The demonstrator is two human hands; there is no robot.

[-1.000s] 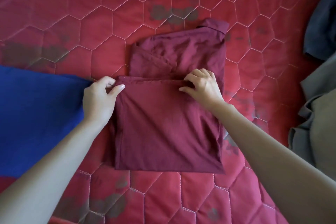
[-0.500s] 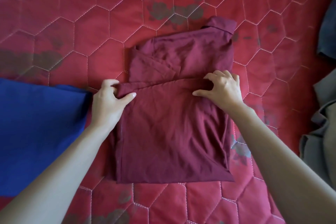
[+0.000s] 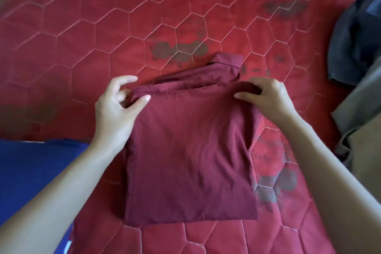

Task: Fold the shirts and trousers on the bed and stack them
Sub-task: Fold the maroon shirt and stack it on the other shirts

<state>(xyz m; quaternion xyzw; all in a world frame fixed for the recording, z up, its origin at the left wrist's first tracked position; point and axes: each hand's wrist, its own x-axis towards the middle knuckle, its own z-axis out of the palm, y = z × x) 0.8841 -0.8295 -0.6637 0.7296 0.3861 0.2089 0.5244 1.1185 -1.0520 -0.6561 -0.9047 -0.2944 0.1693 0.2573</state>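
A maroon collared shirt point(image 3: 189, 150) lies folded into a rectangle on the red quilted bed point(image 3: 103, 27). Its lower flap is doubled up over the body, and only a narrow strip and the collar show beyond the flap's edge. My left hand point(image 3: 115, 109) pinches the left corner of that flap edge between thumb and fingers. My right hand point(image 3: 266, 99) grips the right corner with curled fingers. Both hands hold the edge just short of the collar.
A blue garment point(image 3: 31, 171) lies flat at the left, under my left forearm. At the right edge sit a dark grey garment point(image 3: 354, 47) and an olive-grey one point(image 3: 362, 130), both crumpled. Red quilt stretches beyond the shirt.
Both hands have carried the flap edge farther up the shirt toward the collar, covering most of the upper body that showed before.
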